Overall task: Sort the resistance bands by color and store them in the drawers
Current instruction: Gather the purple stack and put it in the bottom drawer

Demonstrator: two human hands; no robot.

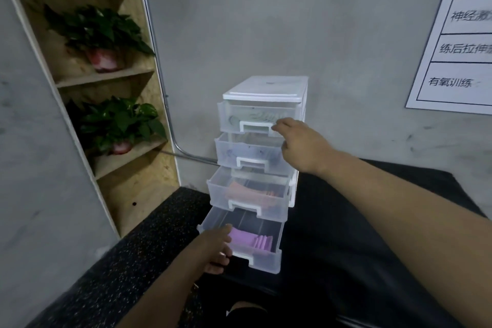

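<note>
Item: translucent white four-drawer unit (pixel 266 88), standing upright on a black padded bench (pixel 346 247) against a grey wall. Top drawer (pixel 239 117): almost flush with the frame; pale contents, too blurred to name. Second drawer (pixel 239 150): drawn out a little; contents unclear through the frosted front. Third drawer (pixel 221 189): drawn out further, holding folded pink resistance bands (pixel 247 190). Bottom drawer (pixel 266 258): drawn out furthest, holding folded purple resistance bands (pixel 247 239) toward its right side. Left hand (pixel 215 247): at the front-left corner of the bottom drawer, fingers curled over the front rim with the rest of the hand below it, gripping the drawer front. Right hand (pixel 300 146): raised to the top drawer, bent fingertips touching its front at the right end of the handle; whether they hook or pinch anything cannot be told. Surroundings: wooden shelf unit (pixel 138 189) at left carrying an upper potted plant (pixel 98 26) and a lower potted plant (pixel 119 120); metal conduit (pixel 170 114) running down the wall beside it; speckled black floor mat (pixel 133 247); printed wall chart (pixel 458 61) with Chinese text at upper right.
</note>
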